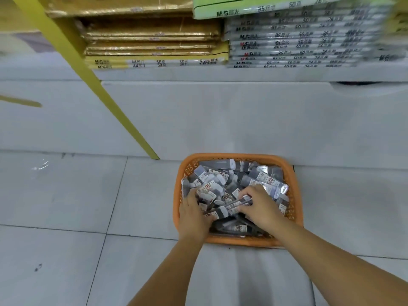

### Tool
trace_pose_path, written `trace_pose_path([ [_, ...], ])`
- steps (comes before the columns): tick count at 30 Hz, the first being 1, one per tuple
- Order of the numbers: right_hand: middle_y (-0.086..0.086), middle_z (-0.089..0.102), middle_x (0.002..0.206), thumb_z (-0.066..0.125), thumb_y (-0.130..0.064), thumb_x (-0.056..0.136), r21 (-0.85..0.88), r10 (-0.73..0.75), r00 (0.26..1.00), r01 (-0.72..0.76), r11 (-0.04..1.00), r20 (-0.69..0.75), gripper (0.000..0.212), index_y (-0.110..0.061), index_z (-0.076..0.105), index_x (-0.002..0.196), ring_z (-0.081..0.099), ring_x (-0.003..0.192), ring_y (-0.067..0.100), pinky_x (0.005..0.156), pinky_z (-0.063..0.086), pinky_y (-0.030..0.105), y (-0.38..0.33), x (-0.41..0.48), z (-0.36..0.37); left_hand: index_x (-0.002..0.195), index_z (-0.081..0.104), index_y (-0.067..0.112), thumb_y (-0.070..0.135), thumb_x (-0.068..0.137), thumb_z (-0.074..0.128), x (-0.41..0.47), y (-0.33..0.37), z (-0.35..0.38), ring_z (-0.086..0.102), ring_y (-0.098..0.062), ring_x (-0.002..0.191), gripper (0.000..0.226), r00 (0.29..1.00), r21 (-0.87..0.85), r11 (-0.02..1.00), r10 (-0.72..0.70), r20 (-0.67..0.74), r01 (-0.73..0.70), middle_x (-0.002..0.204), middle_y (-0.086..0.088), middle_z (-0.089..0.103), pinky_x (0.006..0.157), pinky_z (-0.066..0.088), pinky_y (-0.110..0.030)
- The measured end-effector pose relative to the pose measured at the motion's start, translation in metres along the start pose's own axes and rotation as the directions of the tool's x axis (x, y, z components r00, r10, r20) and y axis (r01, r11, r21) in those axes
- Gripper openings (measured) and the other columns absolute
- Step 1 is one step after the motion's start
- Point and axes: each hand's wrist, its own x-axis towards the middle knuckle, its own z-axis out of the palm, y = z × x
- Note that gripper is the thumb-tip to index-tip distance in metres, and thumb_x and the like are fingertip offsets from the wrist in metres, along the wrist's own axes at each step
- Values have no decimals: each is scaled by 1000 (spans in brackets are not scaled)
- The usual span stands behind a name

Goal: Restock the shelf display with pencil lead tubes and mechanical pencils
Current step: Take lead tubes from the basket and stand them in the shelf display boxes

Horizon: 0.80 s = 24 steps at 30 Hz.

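An orange plastic basket (293,195) stands on the floor against the shelf base, heaped with several dark pencil lead tubes (262,177) with white and red labels. Both hands are down in the pile. My left hand (192,214) lies at the basket's left side with its fingers curled round a few tubes. My right hand (257,206) is near the middle, fingers curled over a long dark tube (231,206) that lies across the heap between the two hands.
The white shelf base (220,118) rises behind the basket. On the shelf above lie stacks of gold-wrapped paper packs (152,38) and wrapped grey notebook packs (298,43). A yellow upright (95,85) slants down to the grey tiled floor (66,195).
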Motion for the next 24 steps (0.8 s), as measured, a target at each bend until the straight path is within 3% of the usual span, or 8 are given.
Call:
trace_pose_path([
  [3, -11, 58, 106, 74, -21, 83, 144, 30, 1000, -28, 989, -8, 23, -35, 56, 87, 57, 81, 5, 62, 41, 21, 1, -2, -9, 121, 61, 20, 23, 71, 89, 7, -3, -7, 59, -19, 113, 57, 999, -12, 1000, 14, 36, -13, 119, 2, 61, 98, 49, -34],
  [9, -1, 65, 94, 74, -18, 84, 301, 80, 997, -79, 950, 9, 28, -36, 55, 94, 62, 70, 13, 55, 44, 25, -1, -5, -21, 119, 69, 22, 21, 85, 78, 10, -4, -6, 67, -14, 101, 35, 990, -51, 994, 101, 98, -96, 111, 7, 73, 90, 55, -30],
  [12, -1, 64, 98, 72, -19, 85, 288, 61, 998, -61, 956, 9, 26, -34, 54, 94, 67, 75, 21, 57, 54, 33, -10, -9, -30, 119, 64, 24, 19, 92, 72, 5, -2, -8, 66, -11, 97, 29, 993, -122, 991, 61, 101, -48, 111, 7, 72, 71, 53, -10],
  [14, -4, 62, 98, 72, -20, 86, 273, 46, 999, -48, 961, 13, 24, -33, 55, 97, 68, 70, 14, 59, 57, 32, -18, -12, -45, 121, 60, 23, 18, 95, 67, 3, 9, -19, 64, -13, 102, 27, 995, -198, 980, 49, 92, -30, 116, 5, 70, 80, 54, -18],
  [17, 2, 65, 92, 75, -17, 83, 306, 3, 999, -18, 952, 50, 26, -28, 59, 100, 65, 51, 11, 45, 50, 22, -37, -19, -74, 124, 61, 18, 16, 96, 64, -2, 33, -48, 63, -17, 113, 28, 985, -368, 930, 74, 155, -12, 123, 2, 68, 100, 51, -36],
  [19, -5, 66, 99, 79, -18, 78, 298, -58, 997, 39, 954, 53, 28, -32, 63, 96, 70, 59, 18, 53, 55, 24, -59, -27, -96, 117, 64, 25, 24, 95, 66, -9, 54, -73, 67, -13, 105, 22, 973, -456, 890, 82, 216, 26, 110, 11, 72, 89, 54, -28],
  [21, -13, 62, 107, 81, -22, 75, 297, -121, 991, 99, 950, 58, 29, -37, 64, 93, 71, 65, 11, 61, 56, 24, -85, -36, -119, 107, 69, 33, 28, 92, 69, -19, 75, -98, 73, -12, 90, 15, 957, -569, 820, 117, 264, 57, 95, 9, 76, 70, 58, -24],
  [24, -12, 57, 112, 79, -16, 79, 323, -216, 975, 189, 927, 50, 33, -37, 60, 96, 70, 60, 11, 59, 54, 21, -124, -50, -150, 110, 67, 34, 37, 90, 72, -33, 101, -135, 68, -26, 110, 20, 942, -682, 726, 161, 293, 88, 122, -6, 66, 85, 60, -43],
])
